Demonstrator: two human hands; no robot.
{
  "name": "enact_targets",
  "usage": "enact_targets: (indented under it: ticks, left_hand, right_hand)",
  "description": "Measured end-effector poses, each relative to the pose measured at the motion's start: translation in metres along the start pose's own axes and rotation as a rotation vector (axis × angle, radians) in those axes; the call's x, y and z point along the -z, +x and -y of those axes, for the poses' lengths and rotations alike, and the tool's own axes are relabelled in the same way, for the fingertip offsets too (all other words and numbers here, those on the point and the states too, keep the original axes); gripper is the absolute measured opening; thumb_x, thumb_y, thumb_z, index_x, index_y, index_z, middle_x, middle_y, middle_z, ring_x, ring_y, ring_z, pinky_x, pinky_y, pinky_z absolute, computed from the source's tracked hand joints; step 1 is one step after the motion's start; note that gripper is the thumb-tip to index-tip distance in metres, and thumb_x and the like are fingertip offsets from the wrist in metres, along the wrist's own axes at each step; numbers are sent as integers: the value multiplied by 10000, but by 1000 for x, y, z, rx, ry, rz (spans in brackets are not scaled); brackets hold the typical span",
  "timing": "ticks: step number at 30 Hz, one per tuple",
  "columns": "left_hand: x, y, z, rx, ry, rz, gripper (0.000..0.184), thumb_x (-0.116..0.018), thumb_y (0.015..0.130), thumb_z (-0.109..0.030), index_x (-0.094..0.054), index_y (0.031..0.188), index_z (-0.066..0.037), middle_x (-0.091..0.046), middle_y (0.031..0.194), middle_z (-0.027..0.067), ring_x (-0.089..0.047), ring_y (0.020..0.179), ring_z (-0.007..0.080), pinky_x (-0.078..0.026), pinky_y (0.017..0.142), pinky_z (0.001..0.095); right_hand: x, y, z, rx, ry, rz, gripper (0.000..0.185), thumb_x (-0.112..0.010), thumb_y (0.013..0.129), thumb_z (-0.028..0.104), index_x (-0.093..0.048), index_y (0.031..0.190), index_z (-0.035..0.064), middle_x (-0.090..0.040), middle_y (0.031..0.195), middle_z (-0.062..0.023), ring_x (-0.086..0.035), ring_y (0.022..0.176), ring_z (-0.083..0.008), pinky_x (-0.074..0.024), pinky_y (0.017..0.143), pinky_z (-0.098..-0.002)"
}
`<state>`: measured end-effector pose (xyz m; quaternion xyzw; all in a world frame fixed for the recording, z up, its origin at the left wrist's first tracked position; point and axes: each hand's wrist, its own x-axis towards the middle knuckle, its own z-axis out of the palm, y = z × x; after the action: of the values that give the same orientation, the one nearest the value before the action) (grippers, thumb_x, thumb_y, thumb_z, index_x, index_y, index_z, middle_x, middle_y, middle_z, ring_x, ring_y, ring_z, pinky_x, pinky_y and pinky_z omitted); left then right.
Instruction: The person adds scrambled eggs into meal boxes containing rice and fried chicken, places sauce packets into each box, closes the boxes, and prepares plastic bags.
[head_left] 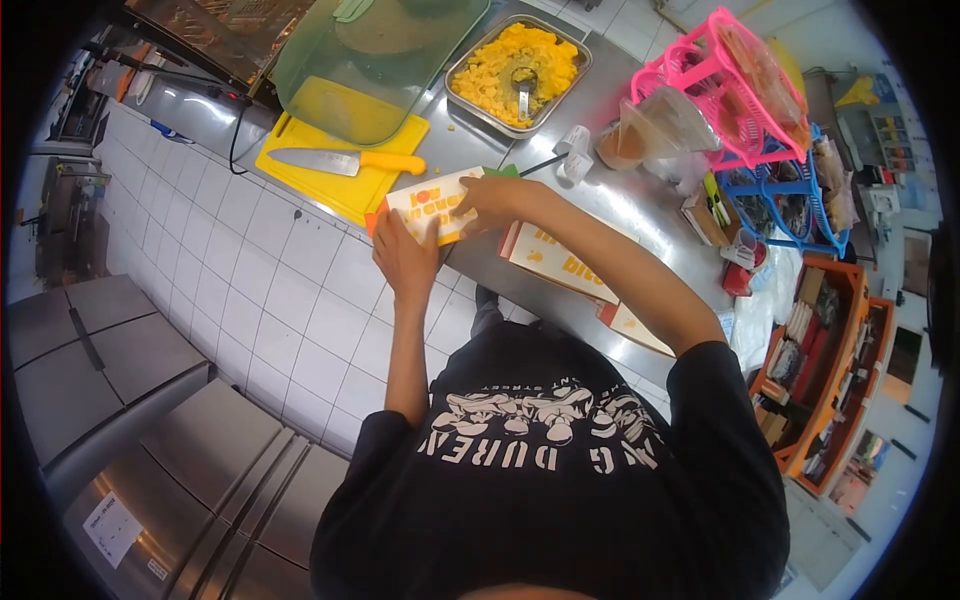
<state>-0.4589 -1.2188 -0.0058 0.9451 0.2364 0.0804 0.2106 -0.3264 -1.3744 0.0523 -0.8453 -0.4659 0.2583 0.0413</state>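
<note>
A small printed food box (437, 203), white with orange and yellow lettering, is between my two hands at the front edge of the steel counter. My left hand (406, 256) grips its near left side, thumb against the front. Over the right end of the box, my right hand (492, 203) is closed with its fingers pressed on the carton. A green piece (503, 171) shows just behind that hand. Beyond the box, a knife (345, 160) with a yellow handle lies on a yellow cutting board (290, 146).
A metal tray (456, 98) of yellow chopped food holds a spoon (524, 92). A green translucent lid or tub (400, 75) overlaps the board. More printed boxes (560, 262) lie under my right arm. Pink (690, 70) and blue baskets (760, 195) stand at right.
</note>
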Motion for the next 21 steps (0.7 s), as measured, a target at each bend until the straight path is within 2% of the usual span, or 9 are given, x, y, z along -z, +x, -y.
enact_targets:
  ticks: [2, 3, 5, 6, 8, 11, 16, 19, 21]
  left_hand:
    - [-10, -12, 4, -110, -47, -73, 740, -708, 872, -392, -411, 1379, 57, -428, 1411, 236, -426, 1288, 399, -373, 1018, 524]
    - [-11, -17, 2, -34, -46, 7, 860, -733, 848, -402, -320, 1436, 71, -346, 1480, 245, -339, 1362, 403, -336, 1060, 534]
    - [-13, -18, -4, 40, -62, -3, 877, -742, 841, -400, -306, 1443, 66, -340, 1485, 245, -331, 1366, 399, -326, 1067, 537]
    - [-13, -18, -7, 104, -75, -17, 895, -750, 834, -398, -291, 1449, 62, -334, 1490, 245, -324, 1370, 396, -316, 1074, 540]
    - [-8, -22, -15, 167, -133, 0, 916, -752, 834, -395, -271, 1458, 73, -298, 1517, 243, -315, 1372, 393, -301, 1085, 528]
    - [-19, -29, -6, 210, -262, -12, 941, -771, 823, -353, -244, 1473, 76, -257, 1547, 247, -295, 1376, 402, -273, 1110, 513]
    - [-31, -15, 26, 187, -587, 49, 960, -812, 786, -212, -218, 1496, 39, -317, 1511, 254, -328, 1369, 393, -281, 1135, 482]
    - [-22, 3, 37, 89, -819, 144, 981, -817, 763, -134, -199, 1511, 4, -396, 1451, 234, -420, 1328, 336, -369, 1098, 439]
    - [5, 9, 30, 220, -1092, 401, 969, -792, 765, -76, -185, 1518, -17, -439, 1406, 201, -499, 1266, 270, -443, 1046, 370]
  right_hand:
    - [-1, 12, -7, -92, 141, 242, 517, -695, 847, 247, -571, 1347, 205, -389, 1501, -195, -578, 1186, -390, -467, 1002, -470]
    - [-6, 13, -3, -91, 145, 251, 517, -695, 847, 247, -571, 1347, 205, -389, 1501, -195, -578, 1186, -390, -467, 1002, -470]
    - [-13, 20, 3, -287, 184, 111, 596, -609, 886, 235, -450, 1443, 96, -334, 1483, -319, -539, 1225, -440, -415, 1052, -519]
    - [-18, 26, 4, -282, 179, 115, 596, -609, 886, 235, -450, 1443, 96, -334, 1483, -319, -539, 1225, -440, -415, 1052, -519]
    - [-27, 38, 7, -590, 330, 38, 745, -608, 873, 185, -254, 1466, -95, -216, 1480, -426, -480, 1240, -540, -394, 1044, -589]
    - [-43, 53, 19, -712, 245, 25, 854, -637, 846, 186, -147, 1454, -161, -202, 1466, -440, -393, 1271, -600, -364, 1036, -643]
    - [-39, 55, 41, -907, 537, -204, 822, -614, 840, 155, -140, 1425, -175, -288, 1410, -406, -328, 1321, -542, -378, 1024, -623]
    - [-49, 57, 50, -950, 629, -375, 798, -579, 856, 180, -149, 1430, -169, -288, 1411, -395, -347, 1307, -525, -373, 1023, -628]
    - [-57, 56, 55, -983, 655, -397, 784, -567, 862, 197, -163, 1428, -167, -295, 1408, -388, -354, 1304, -513, -373, 1021, -628]
